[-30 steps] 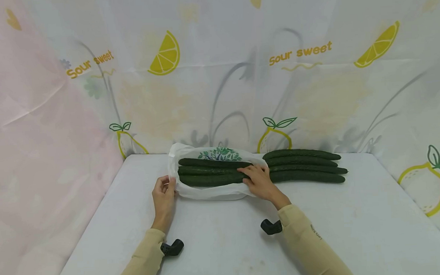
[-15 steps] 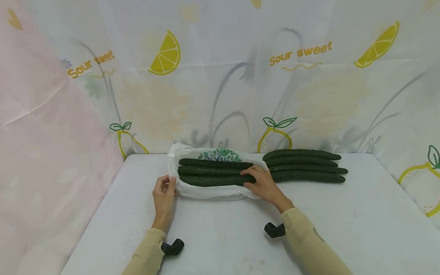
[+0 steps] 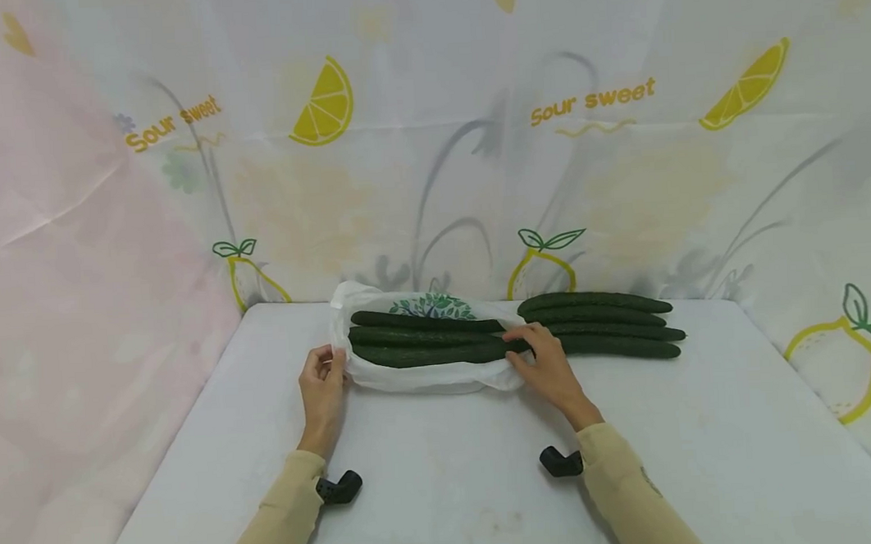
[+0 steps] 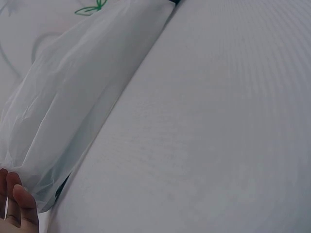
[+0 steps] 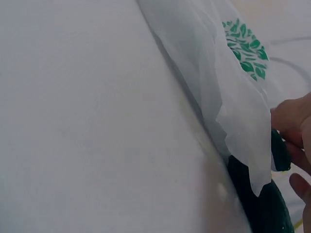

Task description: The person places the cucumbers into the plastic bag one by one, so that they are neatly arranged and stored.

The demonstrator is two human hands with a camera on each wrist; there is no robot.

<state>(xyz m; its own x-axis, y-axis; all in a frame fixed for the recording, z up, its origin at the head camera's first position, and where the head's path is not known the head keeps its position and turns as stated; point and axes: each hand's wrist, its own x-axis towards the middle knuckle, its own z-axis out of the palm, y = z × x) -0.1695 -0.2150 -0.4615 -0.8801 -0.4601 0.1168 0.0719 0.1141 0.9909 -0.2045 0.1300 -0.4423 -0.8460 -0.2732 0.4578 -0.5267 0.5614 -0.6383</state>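
A white plastic bag (image 3: 426,379) with a green tree print lies lengthwise on the table, its upper side gaping. Three long dark green cucumbers (image 3: 409,337) show side by side in it. At the bag's left end my left hand (image 3: 322,393) pinches the edge; its fingertips (image 4: 25,196) also show against the film in the left wrist view. My right hand (image 3: 553,373) is at the bag's right end, loosely curved over the cucumber ends. In the right wrist view, a cucumber end (image 5: 280,154) lies near its fingers, with the thumb apart; contact is hard to tell.
Several more cucumbers (image 3: 595,300) lie in a row to the right of the bag, partly behind my right hand. A white cloth covers the table (image 3: 431,469). A printed curtain (image 3: 428,124) with lemons hangs behind and at the sides.
My right hand has slid to the right along the cucumbers in the bag, from their right part to the bag's right end. The left hand, bag and cucumbers have stayed in place.
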